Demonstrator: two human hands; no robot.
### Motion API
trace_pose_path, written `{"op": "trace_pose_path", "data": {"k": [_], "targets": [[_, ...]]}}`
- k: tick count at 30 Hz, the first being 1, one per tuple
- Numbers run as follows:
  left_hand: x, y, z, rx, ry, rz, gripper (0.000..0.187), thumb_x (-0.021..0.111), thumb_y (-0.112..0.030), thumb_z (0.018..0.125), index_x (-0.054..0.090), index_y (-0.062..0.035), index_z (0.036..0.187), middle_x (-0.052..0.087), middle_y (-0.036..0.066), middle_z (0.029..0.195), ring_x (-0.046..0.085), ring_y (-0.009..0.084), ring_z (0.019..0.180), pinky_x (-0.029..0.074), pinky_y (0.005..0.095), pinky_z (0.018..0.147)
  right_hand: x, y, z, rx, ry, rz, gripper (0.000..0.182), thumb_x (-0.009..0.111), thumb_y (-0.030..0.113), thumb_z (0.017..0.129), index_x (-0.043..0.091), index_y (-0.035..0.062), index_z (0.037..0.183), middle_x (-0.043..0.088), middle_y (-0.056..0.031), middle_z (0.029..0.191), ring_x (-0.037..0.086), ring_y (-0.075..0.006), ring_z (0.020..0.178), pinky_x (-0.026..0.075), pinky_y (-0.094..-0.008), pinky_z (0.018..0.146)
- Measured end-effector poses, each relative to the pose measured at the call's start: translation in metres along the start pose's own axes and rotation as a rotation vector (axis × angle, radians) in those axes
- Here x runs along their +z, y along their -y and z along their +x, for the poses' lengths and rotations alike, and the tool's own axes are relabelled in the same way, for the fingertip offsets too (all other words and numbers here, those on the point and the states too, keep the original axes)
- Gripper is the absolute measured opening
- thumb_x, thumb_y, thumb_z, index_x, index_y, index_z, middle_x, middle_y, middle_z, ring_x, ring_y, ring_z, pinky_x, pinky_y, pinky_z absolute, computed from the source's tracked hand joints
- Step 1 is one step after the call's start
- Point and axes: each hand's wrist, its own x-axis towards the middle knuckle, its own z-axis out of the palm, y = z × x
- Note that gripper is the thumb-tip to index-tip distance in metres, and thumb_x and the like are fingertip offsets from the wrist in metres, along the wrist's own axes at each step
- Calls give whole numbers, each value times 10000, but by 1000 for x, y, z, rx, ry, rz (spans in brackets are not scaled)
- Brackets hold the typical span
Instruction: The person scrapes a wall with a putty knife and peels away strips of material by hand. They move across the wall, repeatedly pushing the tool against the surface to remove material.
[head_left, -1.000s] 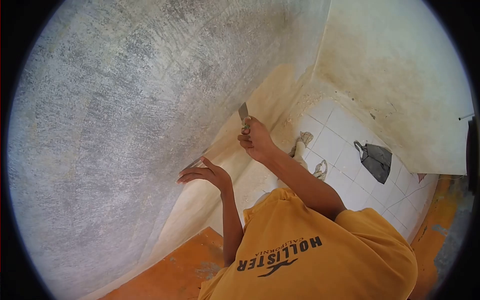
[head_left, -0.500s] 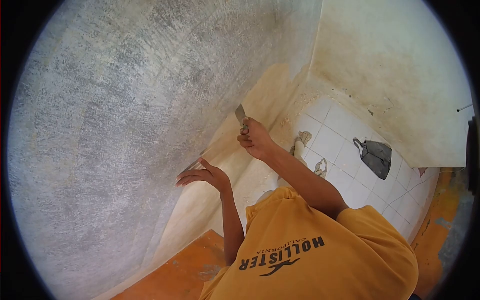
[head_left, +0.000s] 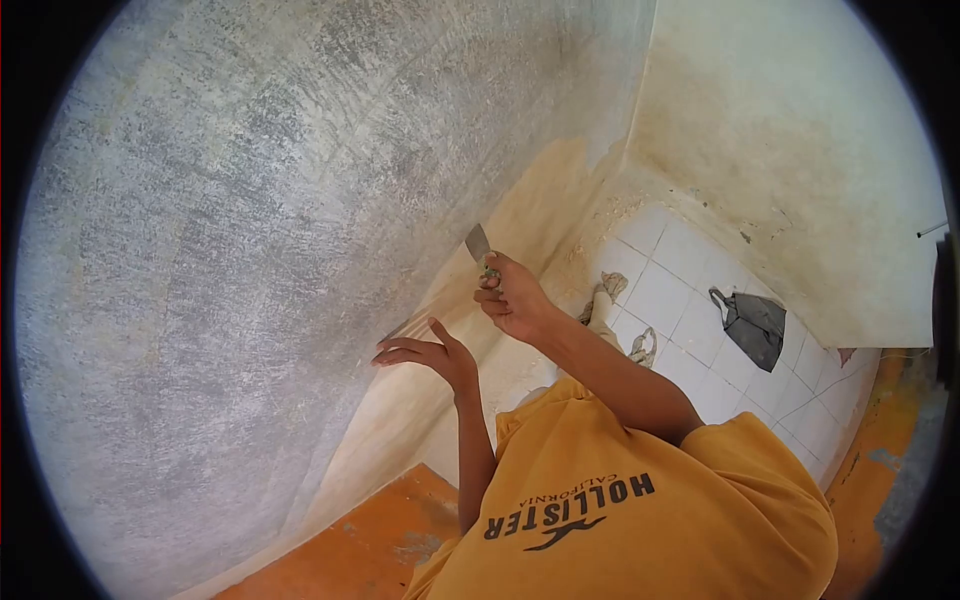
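My right hand (head_left: 515, 297) is wrapped around the handle of a putty knife (head_left: 478, 242). Its flat metal blade points up and left, overlapping the mottled grey wall (head_left: 250, 220) near the edge of a peeled, tan patch (head_left: 535, 185). Lower and to the left, my left hand (head_left: 435, 358) is open, fingers stretched toward the same wall and thumb raised. Those fingertips are right at the wall surface, beside the border between the grey coating and the bare tan strip (head_left: 380, 410).
A second wall (head_left: 780, 150), pale and stained, meets the first at a corner. Below lies a white tiled floor (head_left: 690, 325) with a dark grey bag (head_left: 755, 330) and crumbs along the wall base. An orange, worn surface (head_left: 370, 525) is under my left arm.
The putty knife blade has tilted further left. My left hand has shifted right, with its thumb raised higher. The whole view has moved slightly.
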Motion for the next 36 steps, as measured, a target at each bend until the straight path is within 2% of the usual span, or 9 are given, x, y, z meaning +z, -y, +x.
{"op": "trace_pose_path", "data": {"k": [4, 7, 13, 17, 19, 22, 28, 31, 36], "targets": [[7, -4, -1, 33, 1, 5, 938, 474, -392, 1065, -179, 107, 1519, -370, 390, 1498, -349, 541, 1405, -109, 657, 1153, 15, 3, -23, 14, 85, -19, 96, 480, 150, 1003, 413, 123, 940, 402, -22, 797, 297, -86, 533, 194, -229, 403], [6, -7, -5, 11, 3, -35, 936, 484, -373, 1062, -176, 108, 1520, -366, 396, 1497, -346, 546, 1404, -107, 658, 1153, -1, 8, 16, 13, -158, 23, 161, 532, 168, 1011, 413, 114, 917, 427, -2, 741, 311, -68, 517, 199, -200, 372], [6, 0, -4, 51, 14, -5, 956, 514, -366, 1051, -170, 108, 1522, -350, 405, 1502, -338, 547, 1409, -99, 653, 1157, 0, 5, -2, 43, 75, 28, 121, 503, 157, 995, 412, 123, 923, 408, -25, 772, 297, -86, 519, 189, -223, 398], [10, -2, -5, 28, -8, -6, 958, 522, -370, 1048, -160, 98, 1531, -337, 398, 1514, -329, 542, 1416, -98, 651, 1160, -18, 16, 1, 87, 75, 41, 113, 504, 145, 984, 413, 127, 919, 404, -27, 760, 297, -85, 513, 191, -223, 395], [9, -4, -6, 37, 14, -20, 954, 523, -364, 1048, -160, 88, 1535, -339, 395, 1515, -328, 539, 1419, -98, 648, 1161, 8, 12, -19, 75, 101, 36, 106, 503, 139, 979, 416, 130, 918, 399, -23, 754, 295, -83, 510, 188, -221, 393], [6, -2, -5, 49, 11, -50, 953, 544, -345, 1044, -164, 40, 1553, -333, 356, 1542, -331, 513, 1430, -105, 626, 1172, 2, 3, 2, -26, -16, 2, 174, 513, 173, 1010, 405, 115, 887, 414, -5, 726, 309, -68, 511, 189, -200, 361], [6, -3, -9, 42, 17, -81, 938, 548, -312, 1045, -165, 7, 1565, -334, 328, 1558, -336, 493, 1438, -96, 614, 1182, -1, 9, -14, 27, 98, -34, 153, 515, 166, 996, 396, 114, 915, 416, -14, 756, 311, -77, 515, 209, -216, 374], [7, -1, -10, 66, -13, -79, 930, 546, -299, 1046, -164, -3, 1569, -339, 325, 1557, -339, 486, 1438, -96, 605, 1185, -16, 5, 16, -44, -23, -7, 136, 507, 151, 993, 396, 122, 920, 424, -17, 777, 313, -75, 521, 210, -216, 377], [4, 2, -10, 97, 12, -77, 925, 558, -267, 1040, -155, -27, 1579, -339, 314, 1562, -342, 471, 1443, -86, 595, 1192, -20, 6, 7, -115, -5, -183, 90, 497, 172, 1000, 475, 116, 1068, 442, -13, 800, 337, -72, 541, 244, -213, 402]]}}
